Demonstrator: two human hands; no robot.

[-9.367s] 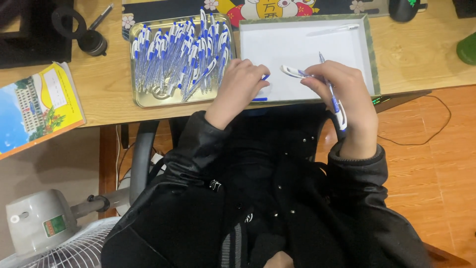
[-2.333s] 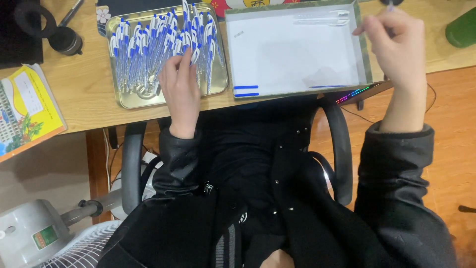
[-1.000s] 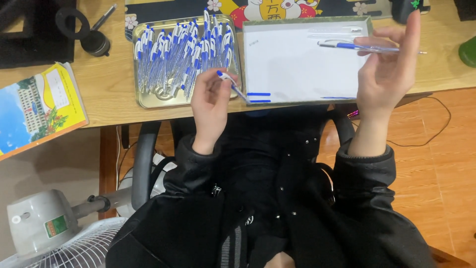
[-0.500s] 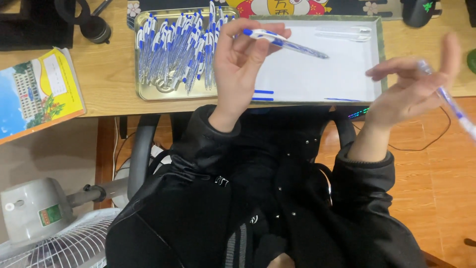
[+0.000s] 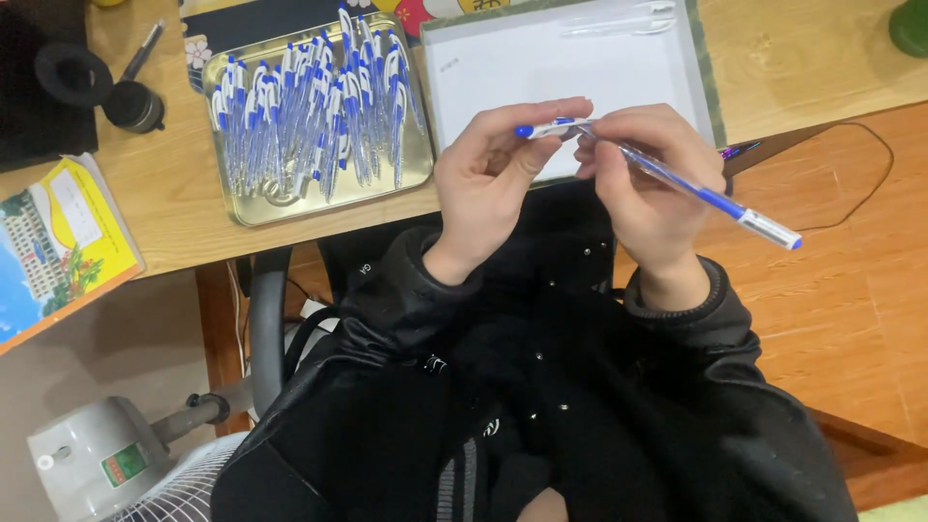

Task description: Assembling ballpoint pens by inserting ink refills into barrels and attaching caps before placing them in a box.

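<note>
Far left edge: a colourful booklet [image 5: 60, 246] lies on the counter [image 5: 174, 198], its lower corner overhanging the counter's front edge.
Upper left: a black round cap [image 5: 72, 73] and a small dark cylinder [image 5: 133, 104] sit near the counter's back, well apart from the hands.
Metal tray: a shallow gold-coloured tray [image 5: 290, 206] lies near the front edge of the counter, piled with blue-and-white pens [image 5: 309, 111]; a strip of bare counter runs between it and the booklet.
White tray: a flat white tray [image 5: 561, 58] with a green rim lies just beside the metal tray, its near edge hidden behind the hands; a clear pen [image 5: 619, 21] rests near its far rim.
Left hand: the left hand [image 5: 488, 184] is raised above the front edge of the counter, fingers [image 5: 546, 111] narrowed around a blue-and-white pen cap [image 5: 546, 128].
Right hand: the right hand [image 5: 648, 179] sits touching the left, fingers [image 5: 604, 145] pinched on a blue pen [image 5: 701, 191], whose tip meets the cap.
Pen: it slants down to the right, its white end jutting free past the hand over the orange floor [image 5: 851, 280].
Open room: the space to the right of the hands is open.
Lower left: a white fan [image 5: 106, 464] stands on the floor below the counter.
</note>
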